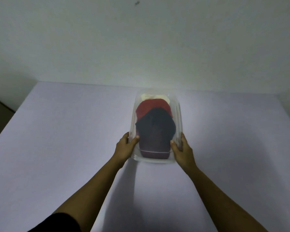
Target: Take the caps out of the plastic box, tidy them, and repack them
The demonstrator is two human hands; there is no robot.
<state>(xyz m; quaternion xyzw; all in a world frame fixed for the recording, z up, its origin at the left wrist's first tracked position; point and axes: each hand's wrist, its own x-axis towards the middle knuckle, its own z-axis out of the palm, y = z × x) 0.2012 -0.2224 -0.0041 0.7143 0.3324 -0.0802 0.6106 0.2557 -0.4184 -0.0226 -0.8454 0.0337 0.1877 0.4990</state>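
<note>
The clear plastic box (179, 114) lies on the pale table (57, 148), near its middle, with the long side pointing away from you. Inside it you see a dark cap (155, 129) nearest to you, a red cap (149, 107) behind it and a cream cap (151, 96) at the far end, each overlapping the next. Your left hand (125, 148) and right hand (182, 152) clasp the near corners, thumbs over the rim. A plain wall (141, 39) stands behind the table.
</note>
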